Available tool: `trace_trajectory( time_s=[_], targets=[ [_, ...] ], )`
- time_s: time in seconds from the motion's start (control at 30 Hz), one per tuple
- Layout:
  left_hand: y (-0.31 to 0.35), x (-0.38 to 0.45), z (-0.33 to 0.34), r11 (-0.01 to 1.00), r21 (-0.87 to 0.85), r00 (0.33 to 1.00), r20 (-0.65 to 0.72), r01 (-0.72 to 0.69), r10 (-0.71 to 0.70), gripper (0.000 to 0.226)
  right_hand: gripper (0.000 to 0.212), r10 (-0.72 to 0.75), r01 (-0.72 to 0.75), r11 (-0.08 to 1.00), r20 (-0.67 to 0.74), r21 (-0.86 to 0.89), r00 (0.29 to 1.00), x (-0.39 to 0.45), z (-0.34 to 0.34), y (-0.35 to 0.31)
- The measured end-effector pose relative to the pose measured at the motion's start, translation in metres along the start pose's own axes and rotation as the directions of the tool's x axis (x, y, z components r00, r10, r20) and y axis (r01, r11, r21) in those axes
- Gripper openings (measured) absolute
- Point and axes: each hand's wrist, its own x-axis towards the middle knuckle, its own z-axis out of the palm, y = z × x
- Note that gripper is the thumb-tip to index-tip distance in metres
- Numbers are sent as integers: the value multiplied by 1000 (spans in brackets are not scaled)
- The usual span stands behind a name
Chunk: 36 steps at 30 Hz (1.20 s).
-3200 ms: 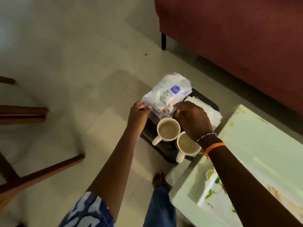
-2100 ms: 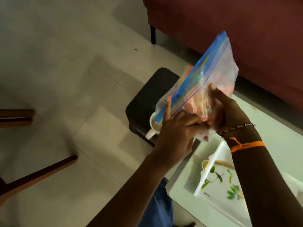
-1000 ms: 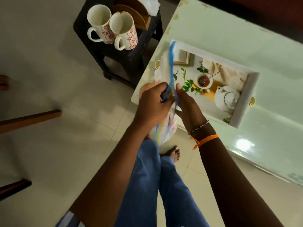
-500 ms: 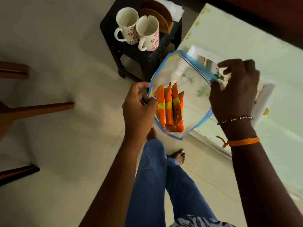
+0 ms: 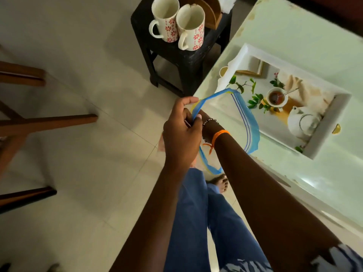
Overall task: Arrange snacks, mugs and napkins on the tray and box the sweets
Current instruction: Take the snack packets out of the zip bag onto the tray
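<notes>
Fingers (image 5: 193, 122) of my left hand (image 5: 181, 134) are curled shut, pinching the blue-and-yellow zip edge of the clear plastic bag (image 5: 242, 118) at its left corner, thumb arched over the top. To the far left stand brown wooden chair legs (image 5: 49, 122), straight and smooth, on pale glossy floor tiles. Further right, on the far black textured stool (image 5: 186, 55), two cylindrical white ceramic mugs (image 5: 178, 22) with red flower prints touch side by side, handles to the left, with a curved wooden napkin holder (image 5: 206, 12) and white napkins behind them. My right hand is plunged into the bag's wide mouth and hidden behind my left, so I cannot tell whether it is open or closed; only the wrist shows, with a beaded bracelet (image 5: 210, 121) and an orange thread band (image 5: 220, 134). The soft, thin film of the bag hangs over the near edge of the rectangular white tray (image 5: 326, 122), whose printed floor shows a teapot, cup and leaves, lying on the pale glass table (image 5: 306, 36) at right. Half a second ago my right hand hovered above the bag's rim and orange snack packets showed inside; now that hand is in the bag and the packets are out of sight.
</notes>
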Motion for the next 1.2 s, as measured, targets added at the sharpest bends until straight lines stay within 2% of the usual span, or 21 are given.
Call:
trace_trajectory(
  time_s=[0.07, 0.1, 0.13, 0.27, 0.37, 0.47, 0.53, 0.6, 0.73, 0.83, 0.9, 0.97, 1.07, 1.2],
  targets=[
    [0, 2, 6, 998, 59, 999, 38, -32, 30, 34, 33, 42, -41, 999, -77, 9, 996, 2, 0, 14],
    [1, 3, 10, 993, 97, 997, 56, -64, 59, 34, 25, 117, -100, 981, -94, 164, 989, 4, 0, 18],
    [3, 4, 13, 985, 138, 993, 79, -101, 91, 35, 23, 166, -113, 952, -171, 283, 971, 5, -1, 25],
    [17, 7, 32, 936, 260, 962, 195, -237, 189, 40, 12, 304, -33, 858, -455, 512, 837, -13, -20, 63],
    [29, 5, 51, 869, 379, 934, 287, -317, 215, 45, 30, 351, -31, 797, -420, 603, 837, -33, -38, 103],
    [38, 3, 74, 814, 451, 912, 349, -366, 216, 46, 47, 372, -28, 782, -431, 623, 822, -58, -56, 141],
    [42, 1, 88, 792, 482, 908, 364, -374, 207, 50, 54, 410, 40, 738, -495, 674, 766, -73, -62, 161],
    [45, -1, 102, 774, 511, 905, 383, -374, 184, 54, 54, 482, 171, 606, -530, 777, 698, -88, -67, 181],
    [49, -7, 125, 738, 570, 907, 397, -363, 139, 52, 49, 676, 413, 314, -506, 855, 536, -113, -66, 221],
    [49, -10, 137, 706, 617, 914, 390, -348, 109, 51, 51, 796, 548, 191, -455, 815, 399, -113, -60, 250],
    [48, -13, 145, 692, 640, 920, 382, -334, 90, 51, 51, 864, 578, 132, -379, 805, 330, -104, -54, 269],
    [45, -15, 151, 671, 659, 921, 376, -340, 97, 52, 52, 898, 575, 90, -315, 814, 306, -90, -46, 282],
    [39, -18, 157, 656, 670, 923, 365, -348, 117, 54, 53, 912, 523, 75, -270, 849, 308, -72, -31, 297],
    [32, -21, 158, 689, 644, 931, 339, -333, 133, 55, 53, 913, 483, -11, -188, 875, 361, -66, -9, 314]
  ],
)
